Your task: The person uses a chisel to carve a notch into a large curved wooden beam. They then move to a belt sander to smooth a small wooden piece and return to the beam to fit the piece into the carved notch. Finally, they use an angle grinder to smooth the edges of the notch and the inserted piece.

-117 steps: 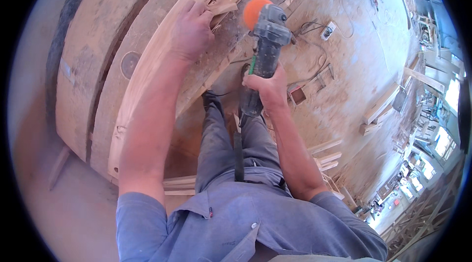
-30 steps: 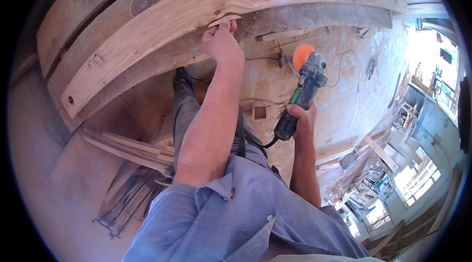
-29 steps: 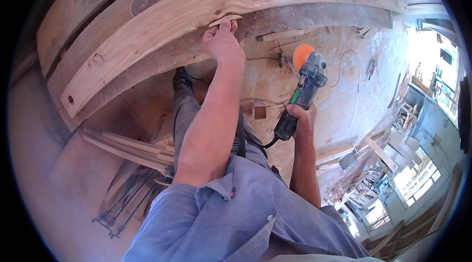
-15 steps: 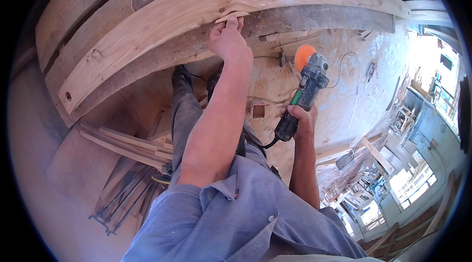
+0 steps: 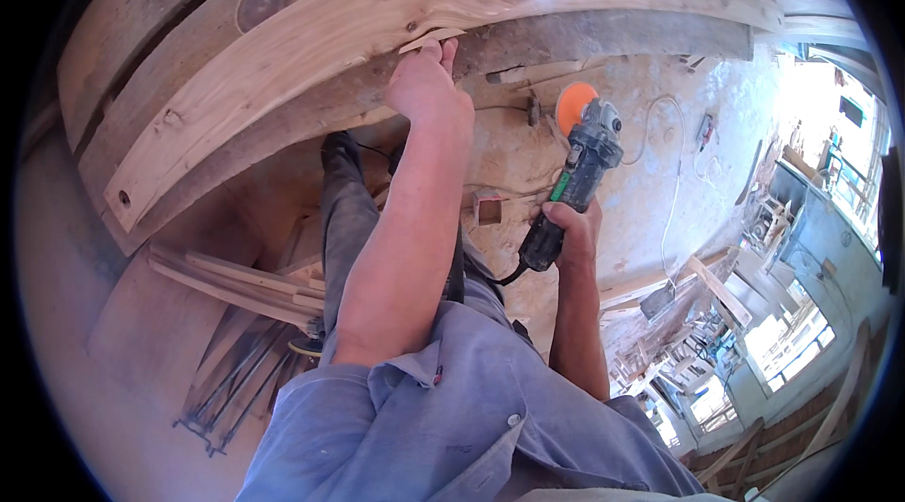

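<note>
A long pale wooden plank (image 5: pixel 311 49) with knots lies across the top of the view on a rough workbench (image 5: pixel 528 37). At the plank's near edge, my left hand (image 5: pixel 421 82) pinches a thin, pale sliver of wood (image 5: pixel 434 38) between closed fingers. The sliver lies along that edge, close to a dark knot; whether it is fixed to the plank I cannot tell. In my right hand (image 5: pixel 578 229) is a dark angle grinder (image 5: pixel 583 161), held by its body away from the plank. Its orange disc (image 5: pixel 573 108) points toward the bench. Whether the disc spins I cannot tell.
Stacked wooden strips (image 5: pixel 231 278) and metal clamps (image 5: pixel 236 398) are at the left. A small open box (image 5: pixel 488 211) sits on the dusty floor. A pale cable (image 5: pixel 681 153) runs along the floor at right, near loose boards (image 5: pixel 721 293). A round disc (image 5: pixel 264 5) rests on the bench.
My left hand has moved slightly left and toward me with the sliver. The grinder has shifted a little left in the view, which itself has moved slightly.
</note>
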Available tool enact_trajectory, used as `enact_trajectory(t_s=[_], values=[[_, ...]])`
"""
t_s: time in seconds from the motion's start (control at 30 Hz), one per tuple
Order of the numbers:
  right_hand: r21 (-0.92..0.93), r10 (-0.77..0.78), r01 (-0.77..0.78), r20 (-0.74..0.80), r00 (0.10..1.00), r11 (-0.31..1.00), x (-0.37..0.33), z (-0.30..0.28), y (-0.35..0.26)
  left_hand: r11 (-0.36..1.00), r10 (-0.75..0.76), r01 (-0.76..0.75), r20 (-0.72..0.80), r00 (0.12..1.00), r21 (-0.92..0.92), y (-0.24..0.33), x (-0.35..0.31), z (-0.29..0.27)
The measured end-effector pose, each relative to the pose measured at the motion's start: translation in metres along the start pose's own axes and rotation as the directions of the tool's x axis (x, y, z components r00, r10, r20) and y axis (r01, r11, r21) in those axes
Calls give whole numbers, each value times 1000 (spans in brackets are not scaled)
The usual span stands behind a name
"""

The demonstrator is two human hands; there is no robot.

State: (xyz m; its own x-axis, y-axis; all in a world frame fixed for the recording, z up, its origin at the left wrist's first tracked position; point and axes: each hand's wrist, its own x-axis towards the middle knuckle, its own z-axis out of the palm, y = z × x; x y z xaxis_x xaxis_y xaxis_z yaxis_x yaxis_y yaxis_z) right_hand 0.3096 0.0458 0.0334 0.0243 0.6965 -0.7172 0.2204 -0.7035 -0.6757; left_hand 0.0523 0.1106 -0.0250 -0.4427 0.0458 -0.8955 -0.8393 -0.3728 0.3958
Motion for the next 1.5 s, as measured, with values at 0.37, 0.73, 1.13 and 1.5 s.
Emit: enact_trajectory(t_s=[0.37, 0.73, 1.13, 1.5], values=[[-9, -27, 27, -9, 1000, 1000, 7, 9, -6, 999, 43, -45, 42, 998, 29, -9, 5, -3], [-52, -17, 16, -11, 1000, 999, 5, 30, -31, 997, -13, 16, -39, 999, 69, 2, 12, -5], [-21, -16, 16, 23, 1000, 1000, 13, 35, -34, 996, 3, -3, 1, 1000, 91, 7, 5, 0], [-20, -31, 32, 42, 999, 999, 17, 40, -36, 993, -1, 5, -34, 999, 118, 11, 0, 6]])
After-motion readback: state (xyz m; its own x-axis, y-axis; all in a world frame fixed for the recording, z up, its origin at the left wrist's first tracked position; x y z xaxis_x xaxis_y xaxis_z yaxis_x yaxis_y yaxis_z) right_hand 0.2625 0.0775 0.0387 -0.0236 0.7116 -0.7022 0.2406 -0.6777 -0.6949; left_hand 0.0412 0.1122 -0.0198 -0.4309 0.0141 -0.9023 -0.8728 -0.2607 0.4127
